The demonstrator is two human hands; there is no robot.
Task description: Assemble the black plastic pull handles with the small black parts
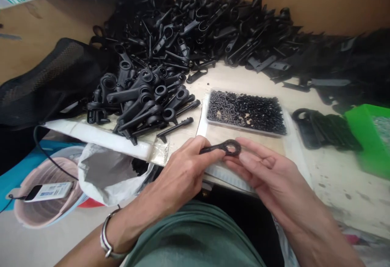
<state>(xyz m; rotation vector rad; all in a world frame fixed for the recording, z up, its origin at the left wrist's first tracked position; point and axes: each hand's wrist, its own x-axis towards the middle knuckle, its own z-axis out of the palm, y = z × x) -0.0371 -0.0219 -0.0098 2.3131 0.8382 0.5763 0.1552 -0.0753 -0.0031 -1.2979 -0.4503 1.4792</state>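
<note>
Between my hands, over the table's near edge, is a black plastic part with a ring at one end [232,148]. My left hand [187,165] is closed around its straight end, with the fingers wrapped over it. The fingertips and thumb of my right hand [265,165] pinch the ring end from the right. Just beyond my hands sits a shallow clear tray [243,128] of small black pieces, with finer grey bits on its left side. To the left of the tray lies a heap of similar black ringed parts [143,100].
A large pile of black parts [198,27] rises against the cardboard at the back. On the right are a green bin [365,141] and a few flat black parts [326,129]. Below left stand a white sack [103,173] and a pink basket [39,214] with a phone-like device [50,192].
</note>
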